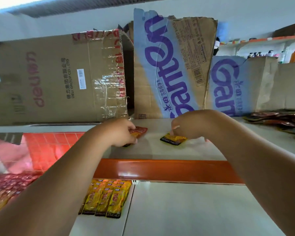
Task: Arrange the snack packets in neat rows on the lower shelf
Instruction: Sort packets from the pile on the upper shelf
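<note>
Yellow row (106,198) begun on lower shelf (194,210), mostly bare. Left hand (121,132) grips red packet (140,131); right hand (189,125) seemingly pinches yellow packet (174,140). Pile (279,120) left to sort.

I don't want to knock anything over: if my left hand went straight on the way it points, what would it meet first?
Likely the blue-printed cardboard standing at the back of the shelf, just beyond the red packet the left hand holds; depth is hard to judge.

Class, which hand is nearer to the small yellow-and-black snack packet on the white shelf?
Right. The right hand pinches the yellow-and-black snack packet at its far edge; the left hand is apart to its left, holding a red snack packet.
</note>
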Tool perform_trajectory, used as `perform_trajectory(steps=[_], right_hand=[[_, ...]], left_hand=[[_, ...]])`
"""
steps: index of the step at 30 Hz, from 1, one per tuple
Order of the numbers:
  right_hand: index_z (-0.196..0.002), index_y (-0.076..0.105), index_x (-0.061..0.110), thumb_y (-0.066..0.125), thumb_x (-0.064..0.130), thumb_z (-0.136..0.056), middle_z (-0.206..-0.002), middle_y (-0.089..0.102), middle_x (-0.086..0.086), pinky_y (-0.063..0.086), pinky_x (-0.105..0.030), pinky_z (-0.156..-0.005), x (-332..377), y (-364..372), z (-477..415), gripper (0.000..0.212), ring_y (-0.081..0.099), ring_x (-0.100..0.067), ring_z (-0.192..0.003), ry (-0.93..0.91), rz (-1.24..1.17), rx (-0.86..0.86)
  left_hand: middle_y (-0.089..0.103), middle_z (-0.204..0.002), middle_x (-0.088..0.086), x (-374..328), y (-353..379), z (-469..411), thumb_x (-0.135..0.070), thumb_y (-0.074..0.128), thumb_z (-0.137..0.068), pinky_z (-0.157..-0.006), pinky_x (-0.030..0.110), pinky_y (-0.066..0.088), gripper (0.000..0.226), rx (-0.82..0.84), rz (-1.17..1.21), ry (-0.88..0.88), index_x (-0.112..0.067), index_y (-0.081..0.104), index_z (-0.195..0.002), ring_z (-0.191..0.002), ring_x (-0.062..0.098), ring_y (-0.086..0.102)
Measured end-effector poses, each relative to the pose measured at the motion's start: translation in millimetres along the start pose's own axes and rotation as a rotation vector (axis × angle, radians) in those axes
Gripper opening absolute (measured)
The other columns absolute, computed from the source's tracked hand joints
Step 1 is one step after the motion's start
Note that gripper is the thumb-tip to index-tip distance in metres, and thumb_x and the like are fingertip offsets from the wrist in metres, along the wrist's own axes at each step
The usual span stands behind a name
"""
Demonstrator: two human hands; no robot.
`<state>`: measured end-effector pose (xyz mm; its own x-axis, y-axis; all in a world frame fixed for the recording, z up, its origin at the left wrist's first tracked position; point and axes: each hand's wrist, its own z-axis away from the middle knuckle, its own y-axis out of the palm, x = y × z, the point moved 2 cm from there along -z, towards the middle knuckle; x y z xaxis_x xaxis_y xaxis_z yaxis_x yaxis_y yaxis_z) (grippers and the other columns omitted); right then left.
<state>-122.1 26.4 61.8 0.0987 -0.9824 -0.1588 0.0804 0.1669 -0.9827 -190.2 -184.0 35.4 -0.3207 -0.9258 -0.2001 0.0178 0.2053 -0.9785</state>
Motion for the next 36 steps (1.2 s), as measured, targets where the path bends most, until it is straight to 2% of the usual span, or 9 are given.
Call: perform_trajectory(steps=[2,5,10,13,18,22,27,32,36], right_hand=[[-0.117,0.064,0.025,0.045,0.036,-0.104,-0.116,0.063,-0.004,0.048,-0.031,-0.073,9.3,4.8,-8.6,0.025,0.059,-0.019,-0.093,-0.06,-0.084,-0.038],[-0.09,0.055,0.037,0.057,0.046,-0.095,-0.103,0.057,0.006,0.037,-0.029,-0.063,21.5,5.6,-12.0,0.01,0.051,-0.011,-0.08,-0.072,-0.174,-0.099],[-0.116,0.055,0.022,0.061,0.051,-0.094,-0.103,0.058,0.003,0.033,-0.025,-0.059,44.3,2.1,-10.4,0.037,0.052,-0.014,-0.084,0.041,-0.073,-0.026],[-0.109,0.06,0.024,0.067,0.049,-0.09,-0.094,0.059,0.006,0.036,-0.027,-0.059,69.9,-3.4,-12.3,0.033,0.052,-0.009,-0.075,0.043,-0.133,-0.069],[-0.095,0.063,0.023,0.077,0.049,-0.081,-0.101,0.063,0.003,0.048,-0.031,-0.077,139.3,-7.5,-33.0,0.033,0.058,-0.016,-0.09,0.027,-0.254,-0.198],[-0.093,0.064,0.019,0.081,0.046,-0.078,-0.095,0.063,-0.001,0.044,-0.029,-0.068,207.9,-16.1,-56.8,0.036,0.059,-0.02,-0.089,-0.011,-0.279,-0.274],[-0.086,0.061,0.018,0.082,0.048,-0.075,-0.084,0.062,-0.001,0.041,-0.03,-0.063,297.0,-20.1,-90.4,0.038,0.058,-0.02,-0.079,-0.032,-0.33,-0.3],[-0.086,0.058,0.019,0.082,0.042,-0.076,-0.087,0.062,-0.001,0.044,-0.032,-0.066,369.0,6.4,-120.2,0.035,0.059,-0.021,-0.08,-0.031,-0.486,-0.298],[-0.087,0.058,0.02,0.082,0.04,-0.077,-0.092,0.063,0.001,0.043,-0.031,-0.062,401.6,43.8,-135.1,0.033,0.061,-0.02,-0.079,-0.007,-0.659,-0.265]], left_hand=[[0.06,-0.139,-0.001,6.6,-2.4,4.5,-0.043,0.078,-0.087,-0.083,0.024,0.042,0.057,-0.017,0.029,-0.004,-0.029,0.062,-0.14,-0.111,0.018,0.058],[0.065,-0.119,-0.004,25.3,-3.9,13.2,-0.038,0.081,-0.084,-0.076,0.026,0.049,0.049,-0.034,0.121,-0.015,-0.029,0.067,-0.13,-0.097,0.017,0.064],[0.071,-0.11,-0.001,64.0,-5.3,28.8,-0.036,0.079,-0.073,-0.073,0.041,0.06,0.04,-0.075,0.243,-0.001,-0.039,0.067,-0.111,-0.092,0.026,0.073],[0.072,-0.104,-0.003,91.5,-4.4,42.3,-0.028,0.08,-0.077,-0.073,0.041,0.059,0.042,-0.14,0.316,0.031,-0.033,0.071,-0.118,-0.094,0.026,0.074],[0.073,-0.093,-0.018,167.1,2.4,64.1,-0.029,0.081,-0.071,-0.055,0.018,0.045,0.038,-0.296,0.441,0.074,-0.038,0.073,-0.108,-0.073,-0.001,0.067],[0.073,-0.087,-0.017,231.4,9.0,86.5,-0.017,0.082,-0.073,-0.058,0.021,0.051,0.04,-0.412,0.534,0.079,-0.043,0.07,-0.099,-0.075,0.001,0.068],[0.073,-0.103,-0.006,316.9,27.5,108.3,-0.021,0.081,-0.077,-0.07,0.031,0.06,0.055,-0.472,0.564,0.004,-0.035,0.068,-0.128,-0.081,0.01,0.071],[0.068,-0.11,-0.005,389.0,53.1,127.6,-0.023,0.08,-0.082,-0.057,0.013,0.05,0.062,-0.444,0.561,-0.074,-0.032,0.06,-0.14,-0.078,0.005,0.067],[0.071,-0.111,-0.004,430.6,83.8,139.9,-0.034,0.082,-0.08,-0.081,0.026,0.056,0.063,-0.455,0.503,-0.132,-0.029,0.061,-0.139,-0.093,0.013,0.066]])
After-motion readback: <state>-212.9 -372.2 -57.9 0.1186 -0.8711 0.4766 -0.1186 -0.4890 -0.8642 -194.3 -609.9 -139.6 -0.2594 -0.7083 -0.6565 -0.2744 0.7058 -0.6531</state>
